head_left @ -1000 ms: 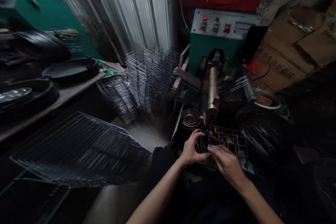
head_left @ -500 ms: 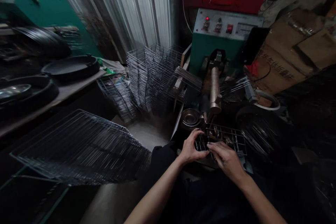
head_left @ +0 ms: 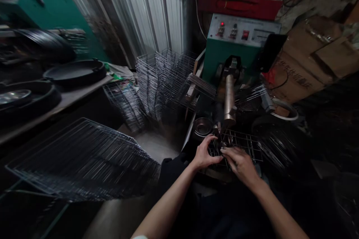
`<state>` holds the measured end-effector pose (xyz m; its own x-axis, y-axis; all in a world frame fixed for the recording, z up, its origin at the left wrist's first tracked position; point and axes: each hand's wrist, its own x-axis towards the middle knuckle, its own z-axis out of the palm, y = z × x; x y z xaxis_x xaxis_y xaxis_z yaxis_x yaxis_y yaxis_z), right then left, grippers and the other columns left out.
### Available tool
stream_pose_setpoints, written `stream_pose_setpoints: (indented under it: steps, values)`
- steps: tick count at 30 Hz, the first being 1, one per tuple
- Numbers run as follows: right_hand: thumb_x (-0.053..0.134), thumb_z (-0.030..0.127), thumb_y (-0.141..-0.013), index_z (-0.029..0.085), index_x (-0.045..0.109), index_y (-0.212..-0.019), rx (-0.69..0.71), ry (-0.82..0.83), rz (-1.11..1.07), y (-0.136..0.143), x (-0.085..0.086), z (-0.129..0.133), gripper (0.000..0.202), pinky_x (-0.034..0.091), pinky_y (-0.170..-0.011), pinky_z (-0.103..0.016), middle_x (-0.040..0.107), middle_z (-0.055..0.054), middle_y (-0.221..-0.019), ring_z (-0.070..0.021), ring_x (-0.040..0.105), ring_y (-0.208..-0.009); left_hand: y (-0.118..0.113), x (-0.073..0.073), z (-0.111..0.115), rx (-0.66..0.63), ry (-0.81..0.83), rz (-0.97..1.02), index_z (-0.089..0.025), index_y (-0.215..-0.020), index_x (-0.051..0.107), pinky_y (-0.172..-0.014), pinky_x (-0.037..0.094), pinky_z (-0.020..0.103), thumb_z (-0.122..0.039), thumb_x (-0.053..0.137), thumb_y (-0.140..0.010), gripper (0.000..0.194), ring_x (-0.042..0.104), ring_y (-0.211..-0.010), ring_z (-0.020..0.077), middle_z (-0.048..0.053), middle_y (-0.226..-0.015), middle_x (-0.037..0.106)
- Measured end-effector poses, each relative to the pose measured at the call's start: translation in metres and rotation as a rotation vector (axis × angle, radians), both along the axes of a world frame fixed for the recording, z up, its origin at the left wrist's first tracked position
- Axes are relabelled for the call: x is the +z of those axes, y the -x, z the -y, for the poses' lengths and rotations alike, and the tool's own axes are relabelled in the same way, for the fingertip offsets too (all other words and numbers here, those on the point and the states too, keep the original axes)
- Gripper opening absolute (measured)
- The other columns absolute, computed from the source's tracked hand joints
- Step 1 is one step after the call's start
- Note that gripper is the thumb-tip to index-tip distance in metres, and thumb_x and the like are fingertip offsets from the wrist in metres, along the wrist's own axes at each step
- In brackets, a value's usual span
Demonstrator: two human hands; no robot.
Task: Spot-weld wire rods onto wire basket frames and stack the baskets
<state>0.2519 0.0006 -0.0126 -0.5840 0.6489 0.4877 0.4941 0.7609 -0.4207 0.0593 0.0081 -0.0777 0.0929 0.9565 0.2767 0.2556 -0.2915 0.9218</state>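
A wire grid lies below the metal cylinder of a green machine. My left hand is at the grid's left part, its thumb and fingers curved around the wires and gripping them. Just to its right, my right hand has its fingers pressed together on the same grid, near the machine's lower tip. The fingertips of both hands are partly lost in the dark. A round metal dish sits just above my left hand.
Stacked wire racks stand behind on the left, and a large stack lies at lower left. Black round pans rest on a table. Cardboard boxes and a dark bundle of wires are on the right.
The wire grid and both hands have shifted slightly up toward the machine. My hands keep almost the same pose. The view has tilted a little.
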Motion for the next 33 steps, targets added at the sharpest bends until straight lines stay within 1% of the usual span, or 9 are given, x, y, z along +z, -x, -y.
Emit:
stream_pose_setpoints:
  steps: [6, 9, 13, 17, 20, 23, 27, 30, 33]
  values:
    - [0.05, 0.017, -0.1, 0.026, 0.064, -0.118, -0.078, 0.033, -0.055, 0.002, 0.001, 0.003, 0.024, 0.054, -0.088, -0.04, 0.07, -0.006, -0.108, -0.0243, 0.066, -0.099, -0.002, 0.006, 0.004, 0.058, 0.009, -0.075, -0.028, -0.127, 0.056, -0.107, 0.048, 0.043, -0.037, 0.084, -0.062, 0.072, 0.054, -0.131, 0.0284, 0.006, -0.141, 0.055]
    - [0.049, 0.019, -0.1, 0.024, 0.061, -0.114, -0.138, 0.032, -0.074, 0.008, 0.001, -0.003, 0.018, 0.052, -0.089, -0.04, 0.068, -0.008, -0.105, -0.0253, 0.064, -0.099, 0.001, 0.011, -0.006, 0.048, 0.007, -0.065, -0.027, -0.127, 0.055, -0.103, 0.05, 0.04, -0.036, 0.083, -0.063, 0.071, 0.06, -0.122, 0.0262, 0.005, -0.138, 0.057]
    - [0.051, 0.022, -0.099, 0.022, 0.058, -0.107, -0.206, 0.058, -0.103, 0.016, -0.001, -0.02, 0.01, 0.053, -0.083, -0.039, 0.065, -0.008, -0.1, -0.0256, 0.064, -0.094, 0.006, 0.015, -0.026, 0.052, -0.013, -0.058, -0.026, -0.125, 0.056, -0.103, 0.05, 0.039, -0.034, 0.083, -0.062, 0.069, 0.061, -0.119, 0.0251, 0.004, -0.13, 0.062]
    - [0.053, 0.025, -0.098, 0.022, 0.057, -0.102, -0.242, 0.073, -0.122, 0.018, 0.001, -0.026, 0.006, 0.053, -0.08, -0.037, 0.064, -0.007, -0.097, -0.0251, 0.064, -0.09, 0.006, 0.017, -0.028, 0.071, -0.056, -0.04, -0.025, -0.123, 0.057, -0.103, 0.05, 0.04, -0.035, 0.081, -0.064, 0.066, 0.061, -0.117, 0.0248, 0.004, -0.127, 0.063]
    - [0.054, 0.026, -0.098, 0.023, 0.057, -0.103, -0.245, 0.04, -0.125, 0.018, 0.003, -0.024, 0.006, 0.052, -0.083, -0.038, 0.064, -0.008, -0.099, -0.0261, 0.063, -0.094, 0.004, 0.022, -0.025, 0.126, -0.056, -0.11, -0.027, -0.125, 0.056, -0.102, 0.051, 0.04, -0.034, 0.081, -0.063, 0.067, 0.061, -0.119, 0.0256, 0.004, -0.13, 0.062]
    - [0.055, 0.026, -0.098, 0.022, 0.058, -0.102, -0.269, 0.013, -0.127, 0.018, 0.003, -0.029, 0.006, 0.05, -0.085, -0.039, 0.062, -0.008, -0.099, -0.0261, 0.061, -0.094, 0.008, 0.029, -0.03, 0.175, -0.042, -0.204, -0.03, -0.124, 0.057, -0.101, 0.051, 0.039, -0.036, 0.083, -0.061, 0.068, 0.061, -0.119, 0.0262, 0.003, -0.136, 0.058]
    - [0.055, 0.03, -0.098, 0.021, 0.06, -0.092, -0.323, -0.039, -0.062, 0.011, -0.001, -0.048, 0.012, 0.048, -0.081, -0.039, 0.058, -0.009, -0.093, -0.0271, 0.058, -0.089, 0.019, 0.03, -0.05, 0.131, 0.008, -0.209, -0.032, -0.122, 0.059, -0.1, 0.05, 0.039, -0.035, 0.084, -0.059, 0.068, 0.063, -0.116, 0.0255, -0.001, -0.13, 0.063]
    - [0.055, 0.03, -0.098, 0.021, 0.061, -0.087, -0.301, -0.027, -0.028, 0.004, -0.003, -0.059, 0.015, 0.047, -0.077, -0.036, 0.057, -0.006, -0.088, -0.0245, 0.057, -0.084, 0.024, 0.027, -0.06, 0.093, 0.038, -0.178, -0.031, -0.124, 0.058, -0.099, 0.05, 0.038, -0.038, 0.084, -0.059, 0.07, 0.063, -0.116, 0.025, -0.001, -0.127, 0.066]
    - [0.054, 0.029, -0.099, 0.02, 0.061, -0.086, -0.285, -0.038, -0.013, 0.002, -0.002, -0.061, 0.018, 0.046, -0.078, -0.036, 0.057, -0.006, -0.089, -0.0237, 0.057, -0.084, 0.026, 0.026, -0.064, 0.075, 0.004, -0.168, -0.03, -0.125, 0.057, -0.102, 0.048, 0.037, -0.039, 0.084, -0.06, 0.07, 0.062, -0.117, 0.0245, -0.001, -0.127, 0.065]
